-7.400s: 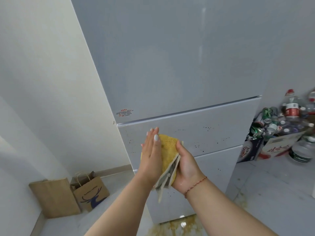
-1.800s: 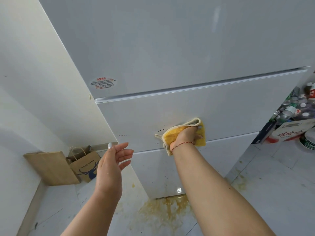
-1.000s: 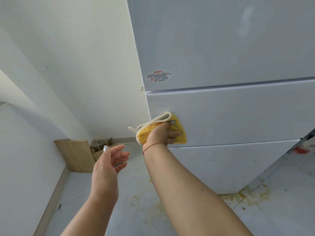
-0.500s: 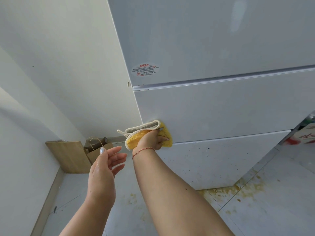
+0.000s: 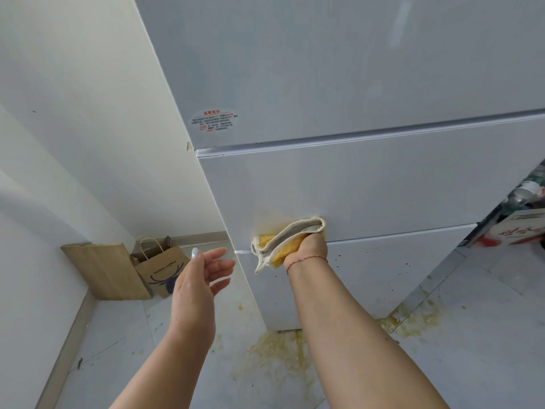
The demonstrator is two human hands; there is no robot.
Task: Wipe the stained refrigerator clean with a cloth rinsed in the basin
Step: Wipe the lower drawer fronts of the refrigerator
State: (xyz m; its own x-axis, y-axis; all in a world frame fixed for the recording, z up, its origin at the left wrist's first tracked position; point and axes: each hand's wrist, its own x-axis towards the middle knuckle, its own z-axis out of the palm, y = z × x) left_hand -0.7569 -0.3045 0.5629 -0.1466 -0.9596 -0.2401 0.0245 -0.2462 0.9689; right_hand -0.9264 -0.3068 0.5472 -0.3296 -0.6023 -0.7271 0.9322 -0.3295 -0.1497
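Bags [image 5: 147, 267] of brown paper stand on the floor [image 5: 124, 349] against the wall, well left of the fridge [image 5: 354, 187]. Nearer the fridge's left corner, the left hand [image 5: 200, 278] hangs in the air, fingers loosely spread, holding nothing and touching nothing. Right of that corner, the right hand [image 5: 306, 246] grips a folded cloth [image 5: 283, 240], yellow with a pale edge, and presses it to the fridge front, right on the seam between the middle and bottom panels. A faint yellowish smear [image 5: 271, 222] shows on the middle panel just above the cloth. Dark specks [image 5: 371, 255] dot the bottom panel to the right of the cloth, and a yellow spill [image 5: 280, 349] lies on the floor below the fridge's front edge. The basin is not in view.

The step in hand looks like wiping the lower edge of the middle panel. To do it well, I would keep the cloth flat under the palm, press evenly, lap each pass over the last, take off the smear, then move down to the specks and rinse once the cloth loads up.

The cloth's long axis runs slantwise, from its loose tail at lower left, hanging off the panel, up to its folded end at upper right; the tail points down toward the floor.
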